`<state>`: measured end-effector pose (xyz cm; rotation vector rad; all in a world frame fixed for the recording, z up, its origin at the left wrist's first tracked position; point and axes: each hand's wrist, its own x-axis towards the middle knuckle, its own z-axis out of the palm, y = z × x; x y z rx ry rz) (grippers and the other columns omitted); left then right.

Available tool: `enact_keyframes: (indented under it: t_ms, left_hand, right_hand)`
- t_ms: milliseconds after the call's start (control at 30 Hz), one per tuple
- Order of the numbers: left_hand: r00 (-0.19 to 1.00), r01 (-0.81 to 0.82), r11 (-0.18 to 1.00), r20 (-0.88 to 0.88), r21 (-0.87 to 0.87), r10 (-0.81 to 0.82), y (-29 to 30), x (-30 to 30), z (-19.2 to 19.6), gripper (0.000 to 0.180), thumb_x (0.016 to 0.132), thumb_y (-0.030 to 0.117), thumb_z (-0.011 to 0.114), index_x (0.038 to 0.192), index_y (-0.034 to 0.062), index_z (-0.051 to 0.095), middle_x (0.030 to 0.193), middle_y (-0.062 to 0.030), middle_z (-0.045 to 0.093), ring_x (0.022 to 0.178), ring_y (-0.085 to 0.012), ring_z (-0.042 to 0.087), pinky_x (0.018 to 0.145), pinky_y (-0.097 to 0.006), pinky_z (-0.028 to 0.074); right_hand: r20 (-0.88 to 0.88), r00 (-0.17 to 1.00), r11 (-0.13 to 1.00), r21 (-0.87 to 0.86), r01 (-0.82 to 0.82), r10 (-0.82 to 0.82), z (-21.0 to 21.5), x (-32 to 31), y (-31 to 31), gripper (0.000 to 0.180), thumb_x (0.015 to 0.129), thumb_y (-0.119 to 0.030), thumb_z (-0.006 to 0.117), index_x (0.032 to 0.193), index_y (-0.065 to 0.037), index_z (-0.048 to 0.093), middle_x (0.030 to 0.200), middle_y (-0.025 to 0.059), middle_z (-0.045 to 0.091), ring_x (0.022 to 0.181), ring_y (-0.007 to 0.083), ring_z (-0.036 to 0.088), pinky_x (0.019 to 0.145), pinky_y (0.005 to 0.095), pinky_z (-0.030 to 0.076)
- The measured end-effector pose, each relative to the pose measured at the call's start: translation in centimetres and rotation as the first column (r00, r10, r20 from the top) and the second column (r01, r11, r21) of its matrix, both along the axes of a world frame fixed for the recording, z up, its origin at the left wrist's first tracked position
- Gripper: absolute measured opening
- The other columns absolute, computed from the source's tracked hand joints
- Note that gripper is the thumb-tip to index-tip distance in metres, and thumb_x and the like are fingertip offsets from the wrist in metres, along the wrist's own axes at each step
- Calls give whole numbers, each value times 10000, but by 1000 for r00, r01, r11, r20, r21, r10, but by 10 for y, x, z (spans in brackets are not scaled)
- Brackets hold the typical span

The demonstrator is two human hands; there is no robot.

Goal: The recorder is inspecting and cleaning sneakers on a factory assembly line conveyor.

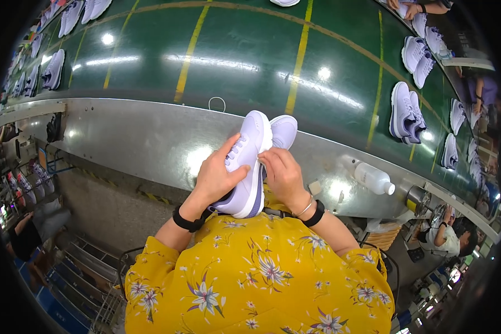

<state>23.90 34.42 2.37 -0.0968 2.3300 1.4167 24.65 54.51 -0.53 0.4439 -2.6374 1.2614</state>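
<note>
The left hand grips a lavender running shoe by its laced upper, fingers curled around the far side and the thumb lying across toward the collar, so the grasp is well closed. The shoe is raised in front of the yellow floral top, toe pointing away, above the near edge of the metal ledge. The right hand has its fingers bent and its fingertips drawn in against the white midsole edge — whether they pinch anything there, I cannot tell. Just behind, a second lavender shoe shows mostly its toe; what supports it is hidden. As for progress, the held shoe looks largely made up: laces are in and the sole is joined to the upper. The handling at the sole edge appears unfinished, and this pair is not on the green conveyor belt, where another lavender pair stands to the right. A white bottle lies on the ledge.
</note>
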Motion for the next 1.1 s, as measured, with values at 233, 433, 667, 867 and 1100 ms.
enact_keyframes:
  t_ms: [233,433,667,867,1100]
  left_hand:
    - [1000,2,1000,-18,25,-2,7,1,0,737,777,298,738,1437,55,517,1180,-277,673,1044,-416,679,909,-427,529]
    - [1000,-5,999,-16,42,6,12,3,-2,726,782,299,732,1432,53,520,1211,-271,669,1080,-407,673,931,-423,523]
    - [1000,-22,998,4,57,22,14,5,-5,724,783,302,725,1432,57,520,1209,-270,671,1088,-413,670,936,-420,522]
    - [1000,21,1000,-16,11,-21,23,4,2,725,785,318,723,1431,61,521,1213,-266,671,1090,-414,669,934,-422,522]
    - [998,11,1000,-60,19,-10,29,5,1,725,787,336,722,1429,63,526,1212,-270,669,1091,-415,665,927,-430,521]
  right_hand:
    - [-52,996,998,4,66,-66,-7,-16,5,110,847,38,676,942,-16,695,928,154,666,834,343,661,731,416,549]
    - [-56,997,999,12,-50,50,-2,-12,21,96,838,16,701,928,-13,686,929,147,665,842,330,666,731,394,556]
    - [-37,991,991,-31,-133,131,13,11,17,102,830,15,685,929,-10,675,914,135,652,837,334,651,733,404,548]
    - [153,902,905,-212,-369,403,43,14,37,105,829,9,689,929,-16,674,909,138,647,831,337,647,733,404,545]
    - [65,972,971,-95,-221,227,32,19,34,106,825,5,653,928,-11,675,911,134,655,834,332,647,743,403,554]
